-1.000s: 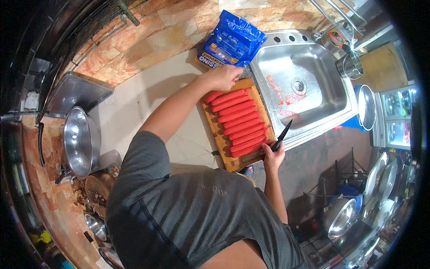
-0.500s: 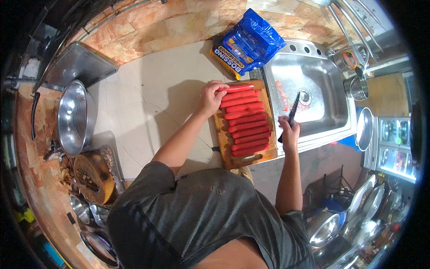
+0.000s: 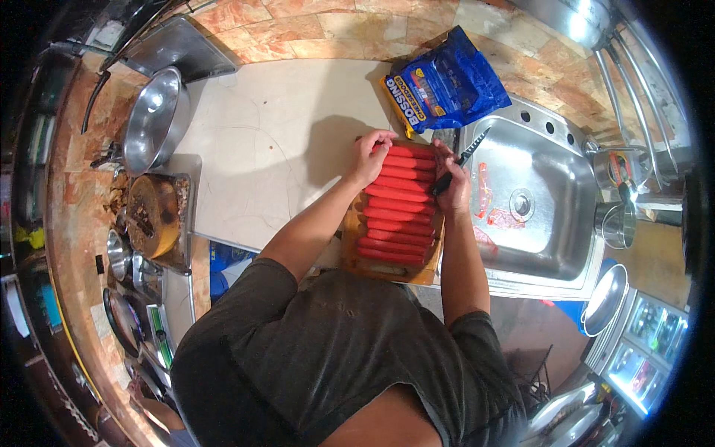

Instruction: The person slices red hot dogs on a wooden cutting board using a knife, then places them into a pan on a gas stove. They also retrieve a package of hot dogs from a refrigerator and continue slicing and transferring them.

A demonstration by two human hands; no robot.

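Observation:
A row of several red hot dogs (image 3: 402,205) lies crosswise on a wooden cutting board (image 3: 357,262). At the row's far left corner, my left hand (image 3: 370,158) has its thumb and fingers closed at the end of the farthest hot dog. My right hand (image 3: 453,185) grips a knife (image 3: 468,153) by its black handle, the blade slanting away to the upper right over the sink edge. The fingers of that hand reach up beside the right ends of the far hot dogs, partly hiding them.
A blue and yellow plastic pack (image 3: 450,86) stands behind the board. Right of it is a steel sink (image 3: 555,253) with red peeled casings (image 3: 506,218) in it. At left are a metal basin (image 3: 156,123) and a round wooden block (image 3: 153,216) on a tray.
My right hand, with the knife, has moved from the sink's near edge up to the right ends of the far hot dogs. My left hand stays at the far hot dog's left end.

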